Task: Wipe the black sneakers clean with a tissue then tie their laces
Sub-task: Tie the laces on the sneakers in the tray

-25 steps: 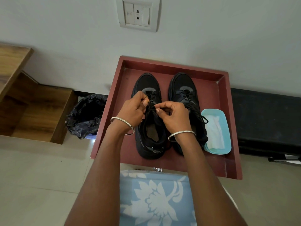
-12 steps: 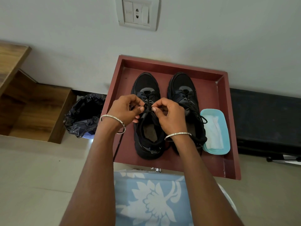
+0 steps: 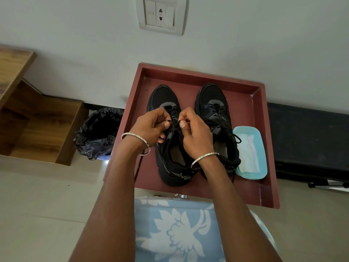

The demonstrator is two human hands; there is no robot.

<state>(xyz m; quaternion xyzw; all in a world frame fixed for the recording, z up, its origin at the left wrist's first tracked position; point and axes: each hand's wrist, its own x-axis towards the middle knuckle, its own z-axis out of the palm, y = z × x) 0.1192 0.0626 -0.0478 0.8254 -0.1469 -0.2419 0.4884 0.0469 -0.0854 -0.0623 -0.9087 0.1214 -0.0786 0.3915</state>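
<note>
Both black sneakers stand side by side, toes to the wall, in a red tray point(image 3: 245, 110). The left hand point(image 3: 151, 127) and right hand point(image 3: 195, 136) meet over the throat of the left sneaker point(image 3: 163, 97), each with thumb and fingers curled and pinching its lace point(image 3: 174, 124). The crossing itself is partly hidden between the fingertips, so how far the bow has got cannot be told.

The lace is thin, soft cord: almost weightless, bending wherever it is pushed, and likely to slip from a slack hold. It wants a firm pinch close to the crossing, with both ends pulled taut. The shoe beneath looks padded with a stiff sole, probably heavy enough to stay put against a gentle pull.

The right sneaker point(image 3: 213, 99) sits just beside its mate, its loose lace ends point(image 3: 234, 137) spilling toward a blue dish point(image 3: 262, 148) that holds a folded tissue point(image 3: 247, 154) at the tray's right side. That loose cord and the neighbouring shoe are the nearest things that could snag. A dark strand point(image 3: 138, 168) runs past the left wrist to the tray's near edge — likely a lace end. Beyond the tray's left rim stand a bin point(image 3: 98, 129) lined in black plastic and a wooden shelf point(image 3: 43, 129), well apart from the work.
</note>
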